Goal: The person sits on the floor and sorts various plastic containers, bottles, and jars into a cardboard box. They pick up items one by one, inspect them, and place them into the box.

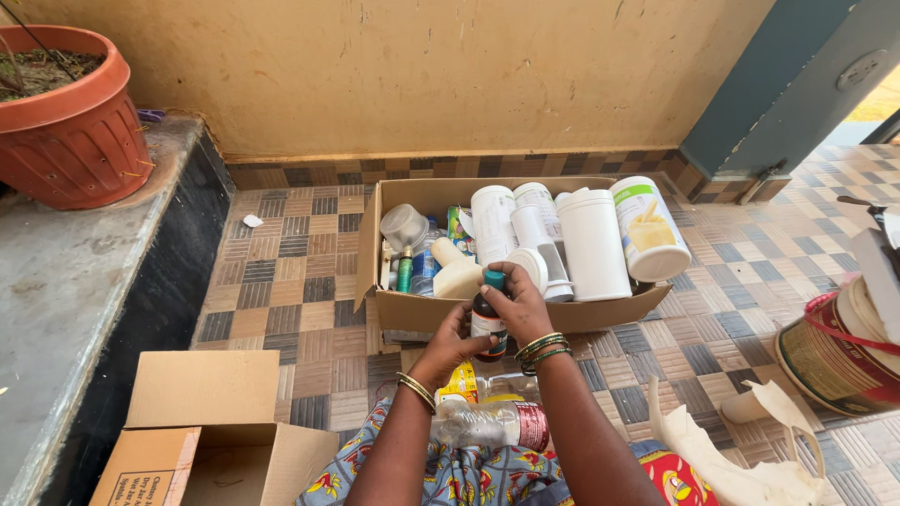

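Head view: small dark bottle (487,323) at centre, upright, just at 6 o'clock of cardboard box (525,314) packed with white canisters (592,245). Left hand (448,345) wrapped round bottle body; right hand (518,302) pinching teal cap (494,278). Clear plastic bottle (487,422) lying at 6 o'clock on lap.

Bare forearms, no sleeves. Left wrist: gold bangles (416,391). Right wrist: green and gold bangles (541,349). Lap: blue floral garment (473,473), red patterned patch at right.
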